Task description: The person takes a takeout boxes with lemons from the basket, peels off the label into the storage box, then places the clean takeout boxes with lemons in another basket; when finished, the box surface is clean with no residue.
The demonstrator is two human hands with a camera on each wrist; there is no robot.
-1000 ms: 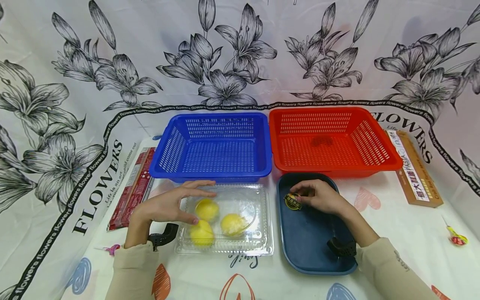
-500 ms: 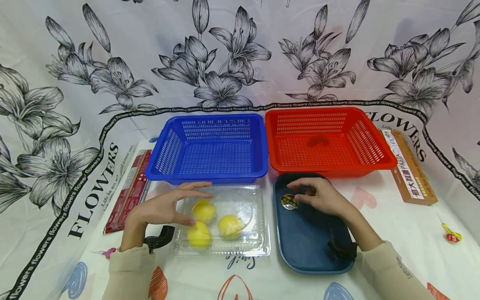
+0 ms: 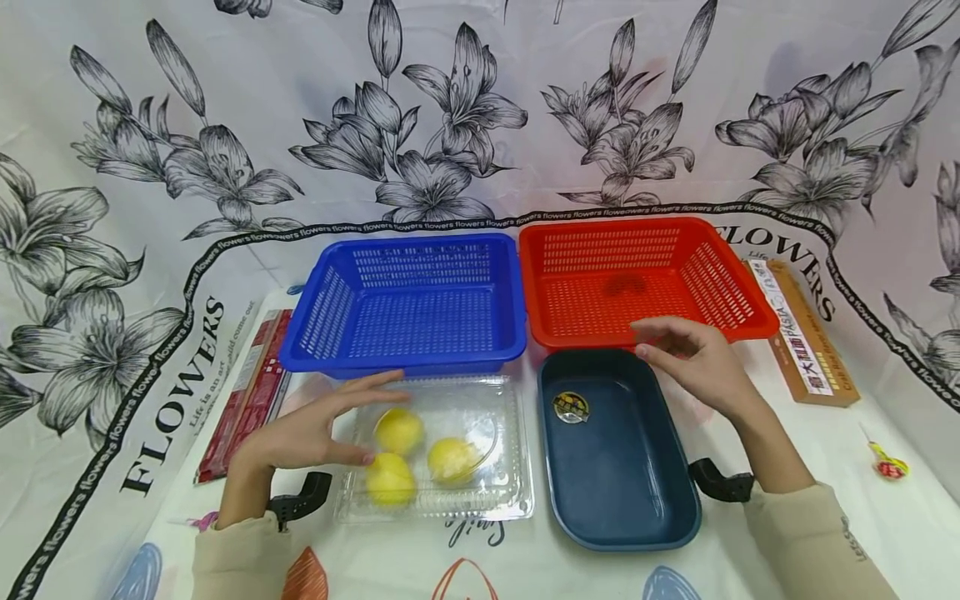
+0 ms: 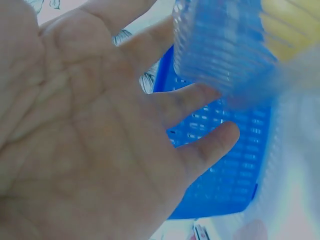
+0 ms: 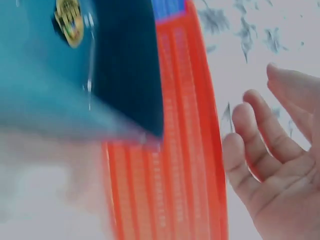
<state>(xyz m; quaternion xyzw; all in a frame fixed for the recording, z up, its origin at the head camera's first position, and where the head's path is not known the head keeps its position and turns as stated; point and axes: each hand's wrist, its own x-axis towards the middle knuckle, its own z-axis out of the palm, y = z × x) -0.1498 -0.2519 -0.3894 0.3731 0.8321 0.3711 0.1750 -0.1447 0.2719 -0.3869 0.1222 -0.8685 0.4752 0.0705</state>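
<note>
My left hand (image 3: 303,433) reaches over the left side of a clear plastic box (image 3: 491,417), its fingers spread; whether they touch the box I cannot tell. Inside that box lie three yellow round things (image 3: 452,459), which look like lemons. My right hand (image 3: 697,358) is above the far right rim of a dark blue tray (image 3: 615,475), fingers loosely bent and holding nothing. A small round black and gold sticker-like piece (image 3: 572,407) lies in the tray's far left part. In the right wrist view the same piece (image 5: 70,22) shows on the tray floor.
Behind the box stands a blue basket (image 3: 405,321), and beside it a red basket (image 3: 645,287). Red packets (image 3: 243,396) lie at the left, a brown pasta box (image 3: 806,342) at the right. A small red and yellow item (image 3: 890,467) lies far right.
My right hand has let go of the round piece, which now lies in the tray, and has risen to the right. The left hand keeps its place over the box.
</note>
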